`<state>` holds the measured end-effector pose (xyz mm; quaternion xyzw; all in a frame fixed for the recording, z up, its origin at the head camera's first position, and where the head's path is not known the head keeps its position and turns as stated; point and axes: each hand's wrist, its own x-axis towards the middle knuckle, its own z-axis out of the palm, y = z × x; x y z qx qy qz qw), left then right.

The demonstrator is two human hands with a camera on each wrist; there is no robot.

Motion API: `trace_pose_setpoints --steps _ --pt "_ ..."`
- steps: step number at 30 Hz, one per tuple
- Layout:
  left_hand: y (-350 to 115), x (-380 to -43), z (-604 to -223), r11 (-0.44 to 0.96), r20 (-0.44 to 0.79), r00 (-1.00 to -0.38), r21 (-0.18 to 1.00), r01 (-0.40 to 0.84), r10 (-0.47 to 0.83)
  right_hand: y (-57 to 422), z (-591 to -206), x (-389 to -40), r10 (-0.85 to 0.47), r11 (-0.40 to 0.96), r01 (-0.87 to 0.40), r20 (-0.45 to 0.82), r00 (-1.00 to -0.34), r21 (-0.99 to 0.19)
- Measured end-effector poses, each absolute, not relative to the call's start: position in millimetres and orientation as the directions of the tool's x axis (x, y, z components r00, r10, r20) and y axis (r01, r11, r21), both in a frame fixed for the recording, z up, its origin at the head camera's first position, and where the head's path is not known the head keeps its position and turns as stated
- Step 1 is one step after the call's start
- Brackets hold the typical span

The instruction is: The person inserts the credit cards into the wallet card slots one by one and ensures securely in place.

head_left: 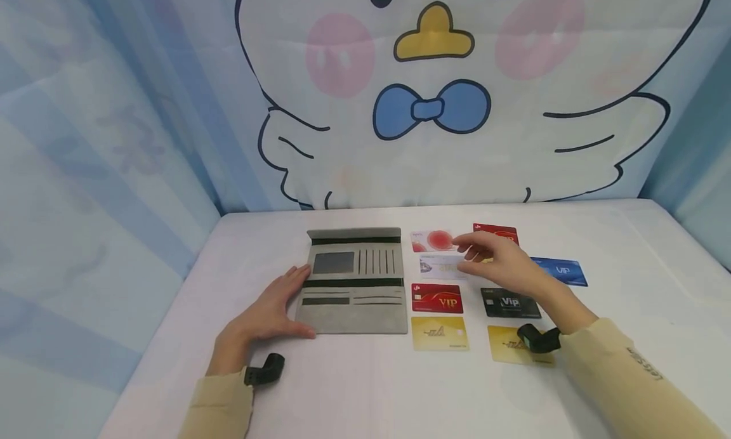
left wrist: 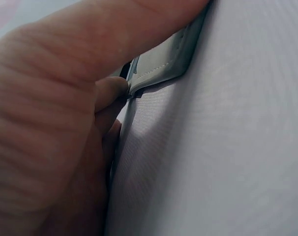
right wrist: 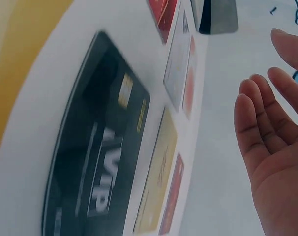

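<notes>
A grey wallet point(head_left: 354, 318) lies unfolded on the table, with card slots and a clear window in its upper half. My left hand point(head_left: 271, 309) rests at its left side, fingers along the edge and thumb by the lower left corner. My right hand point(head_left: 499, 261) hovers above the cards, fingers loosely bent and nothing in them. Near its fingertips are a white card with red circles point(head_left: 431, 241) and a pale card point(head_left: 436, 267). Under the hand, a gold card point(right wrist: 156, 177) and a red card point(head_left: 495, 231) are partly hidden in the head view.
Right of the wallet lie a red VIP card point(head_left: 436, 298) and a gold card point(head_left: 440, 334). Further right are a black VIP card point(head_left: 510, 303), a blue VIP card point(head_left: 562, 271) and another gold card point(head_left: 505, 347) partly behind the wrist camera. A printed curtain point(head_left: 428, 166) hangs behind the table.
</notes>
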<state>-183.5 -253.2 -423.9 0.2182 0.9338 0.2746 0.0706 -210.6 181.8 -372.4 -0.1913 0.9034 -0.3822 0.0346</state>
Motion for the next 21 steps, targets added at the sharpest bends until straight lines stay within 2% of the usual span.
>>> trace_pose_setpoints --steps 6,13,21 --pt "-253.3 -182.9 -422.9 0.752 -0.01 -0.894 0.545 0.371 0.449 206.3 -370.0 -209.3 -0.37 0.655 -0.346 0.113 -0.922 -0.671" --pt "-251.5 -183.6 -423.6 0.756 -0.01 -0.894 0.538 0.373 0.449 239.7 -370.7 -205.5 -0.306 0.724 -0.303 0.105 -0.946 -0.619" --pt "-252.0 -182.9 -423.5 0.759 -0.016 -0.898 0.54 0.363 0.441 275.2 -388.3 -209.9 -0.242 0.78 -0.28 0.143 -0.96 -0.56"
